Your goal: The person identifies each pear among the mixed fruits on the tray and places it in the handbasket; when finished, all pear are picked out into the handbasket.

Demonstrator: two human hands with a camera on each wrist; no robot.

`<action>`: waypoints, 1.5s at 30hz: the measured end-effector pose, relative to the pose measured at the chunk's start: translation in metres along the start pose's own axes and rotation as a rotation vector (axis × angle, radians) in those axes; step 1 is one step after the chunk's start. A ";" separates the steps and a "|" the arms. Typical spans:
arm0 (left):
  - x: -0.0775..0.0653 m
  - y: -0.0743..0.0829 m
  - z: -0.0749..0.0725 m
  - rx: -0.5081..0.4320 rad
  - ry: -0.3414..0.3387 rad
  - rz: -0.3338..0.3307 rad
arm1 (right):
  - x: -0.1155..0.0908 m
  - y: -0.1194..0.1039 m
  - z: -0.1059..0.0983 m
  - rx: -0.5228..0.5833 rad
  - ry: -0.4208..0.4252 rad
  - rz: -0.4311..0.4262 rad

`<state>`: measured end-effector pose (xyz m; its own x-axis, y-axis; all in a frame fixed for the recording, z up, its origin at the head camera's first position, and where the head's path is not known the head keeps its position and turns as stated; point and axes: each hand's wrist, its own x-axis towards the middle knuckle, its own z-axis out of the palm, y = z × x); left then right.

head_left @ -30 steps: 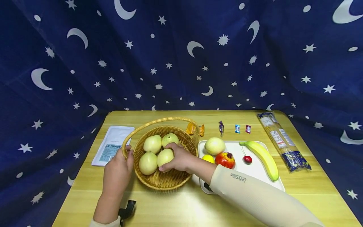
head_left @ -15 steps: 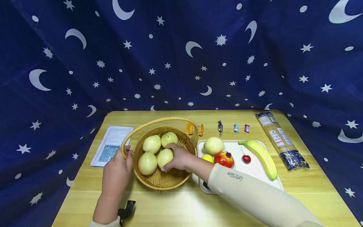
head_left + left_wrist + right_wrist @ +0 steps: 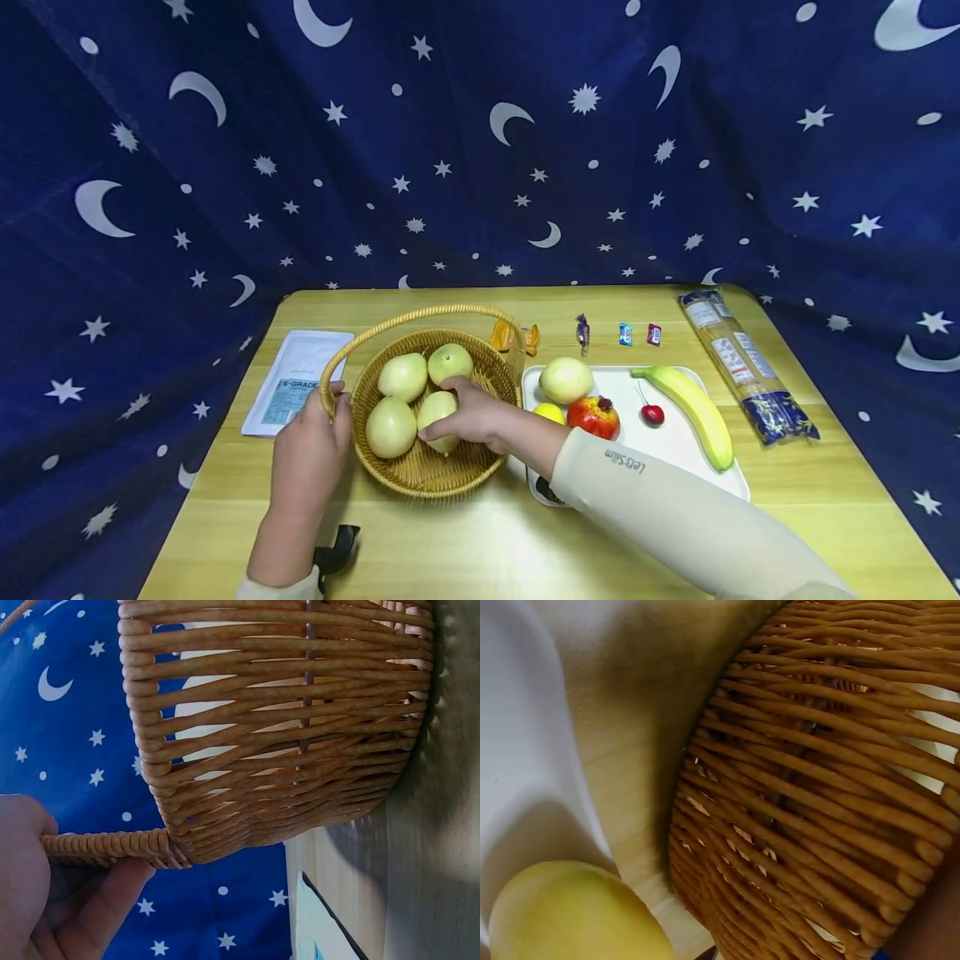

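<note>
A round wicker basket (image 3: 420, 483) holds several pale green, rounded fruits (image 3: 403, 377). My left hand (image 3: 311, 450) grips the basket's arched handle (image 3: 420, 315) low on its left side; in the left wrist view the thumb and fingers (image 3: 112, 900) close round the handle's woven band. Reaching over the basket's right rim, my right hand (image 3: 472, 414) grips the pale green fruit (image 3: 437, 408) nearest the front right, thumb on its near side. That fruit sits inside the basket beside the others. The right wrist view shows the basket's outer wall (image 3: 802, 787), and the right hand's fingers are hidden there.
Right of the basket, a white tray (image 3: 675, 442) bears another pale green fruit (image 3: 566, 381), a yellow fruit (image 3: 550, 413), a pomegranate (image 3: 594, 417), a cherry (image 3: 652, 415) and a banana (image 3: 693, 412). Wrapped candies (image 3: 582, 333), a noodle pack (image 3: 742, 362) and a white pouch (image 3: 296, 383) lie around.
The fruit in my right hand has tilted, its lower end now showing below the thumb, and the thumb has shifted slightly up and left. The left hand keeps its hold on the handle.
</note>
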<state>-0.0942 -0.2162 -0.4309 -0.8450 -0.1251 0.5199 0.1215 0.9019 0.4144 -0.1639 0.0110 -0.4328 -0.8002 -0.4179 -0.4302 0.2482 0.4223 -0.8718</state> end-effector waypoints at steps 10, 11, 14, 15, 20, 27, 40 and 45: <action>0.002 0.000 0.000 0.002 0.014 0.011 | -0.007 -0.019 -0.006 0.030 -0.006 0.041; 0.002 0.000 0.000 0.002 0.013 0.009 | -0.008 -0.021 -0.006 0.018 0.001 0.045; 0.002 0.000 0.000 0.005 0.012 0.006 | -0.011 -0.027 -0.005 -0.020 0.020 0.045; 0.002 0.000 0.000 0.004 0.011 0.004 | -0.012 -0.028 -0.005 -0.031 0.025 0.047; 0.001 0.000 0.000 0.005 0.001 -0.010 | -0.016 -0.034 -0.006 -0.028 0.033 0.034; 0.000 -0.001 0.000 0.007 0.005 -0.002 | -0.025 -0.039 -0.014 -0.013 0.032 -0.050; 0.000 0.003 -0.002 0.011 -0.006 0.005 | -0.095 -0.014 -0.121 0.058 0.041 -0.248; 0.000 0.004 -0.002 0.011 -0.012 -0.001 | -0.095 0.017 -0.167 -0.005 0.135 -0.180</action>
<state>-0.0925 -0.2133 -0.4282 -0.8512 -0.1209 0.5108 0.1150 0.9065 0.4062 -0.1747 0.1920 -0.3674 -0.8970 -0.3757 -0.2327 0.0925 0.3553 -0.9302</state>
